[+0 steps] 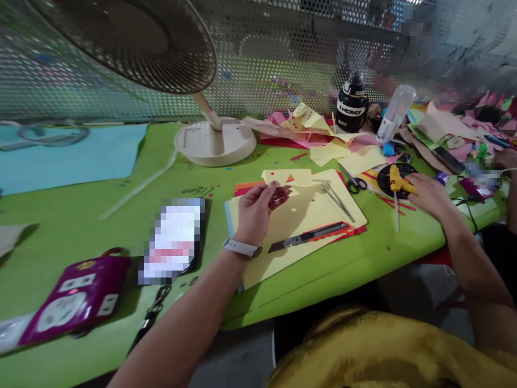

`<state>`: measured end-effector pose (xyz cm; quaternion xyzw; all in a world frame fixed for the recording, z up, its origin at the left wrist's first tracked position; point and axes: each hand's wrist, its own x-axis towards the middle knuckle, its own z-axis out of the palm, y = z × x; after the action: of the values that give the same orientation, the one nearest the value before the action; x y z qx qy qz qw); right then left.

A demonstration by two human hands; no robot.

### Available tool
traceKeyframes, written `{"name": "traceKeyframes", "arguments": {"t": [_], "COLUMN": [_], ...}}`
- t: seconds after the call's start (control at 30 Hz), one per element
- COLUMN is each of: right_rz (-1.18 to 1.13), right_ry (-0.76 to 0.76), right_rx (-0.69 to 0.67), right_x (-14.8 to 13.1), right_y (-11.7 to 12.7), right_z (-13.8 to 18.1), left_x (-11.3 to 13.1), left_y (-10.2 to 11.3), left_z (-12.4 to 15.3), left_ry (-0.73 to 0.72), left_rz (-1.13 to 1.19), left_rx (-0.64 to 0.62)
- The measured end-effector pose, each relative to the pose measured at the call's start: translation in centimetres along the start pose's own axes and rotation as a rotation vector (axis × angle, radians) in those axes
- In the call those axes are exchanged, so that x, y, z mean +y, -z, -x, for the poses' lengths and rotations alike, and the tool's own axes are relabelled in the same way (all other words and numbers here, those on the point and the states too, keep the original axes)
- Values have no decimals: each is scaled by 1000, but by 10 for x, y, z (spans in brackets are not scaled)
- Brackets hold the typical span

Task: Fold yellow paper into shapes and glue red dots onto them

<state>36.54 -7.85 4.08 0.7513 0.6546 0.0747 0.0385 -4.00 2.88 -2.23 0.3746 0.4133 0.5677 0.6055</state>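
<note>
My left hand (258, 207) is raised over a stack of yellow paper sheets (299, 215) and pinches a cut piece of yellow paper (286, 176) between thumb and fingers. A white band sits on that wrist. My right hand (428, 194) reaches to the right and rests its fingers on a yellow glue gun (399, 182) that lies on a black round holder (388, 180). A utility knife (309, 236) with an orange body lies on the yellow sheets, and tweezers (337, 199) lie above it.
Small scissors (355, 184) lie beside the sheets. A beige desk fan (214, 140) stands at the back, with a black "Energy" bottle (351, 105), a clear bottle (396, 113) and heaped paper scraps (315, 132) to its right. A phone (173, 240) and a magenta power strip (76, 299) lie left.
</note>
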Motion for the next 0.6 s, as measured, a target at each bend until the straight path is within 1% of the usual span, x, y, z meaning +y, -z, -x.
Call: {"name": "traceKeyframes", "arguments": {"t": [0.07,0.13,0.2,0.37,0.53,0.6], "right_rz": [51,75,94,75,-65,-73], "right_ry": [-16,-17,-11,23,-64,-95], "right_rx": [-75,-76,-49,89,224,280], "right_x": [8,8,7,10,20,22], "right_y": [-4,-11,-18,-33,-42,-46], "right_z": [0,-1,-4,-10,-11,-10], "left_x": [0,0,0,0,0,1], "left_y": [0,0,0,2,1,0], "left_z": [0,1,1,2,2,3], "left_ry": [2,1,2,8,18,23], "left_rz": [12,5,-14,-53,-30,-17], "left_rx": [7,12,7,-5,-14,-22]}}
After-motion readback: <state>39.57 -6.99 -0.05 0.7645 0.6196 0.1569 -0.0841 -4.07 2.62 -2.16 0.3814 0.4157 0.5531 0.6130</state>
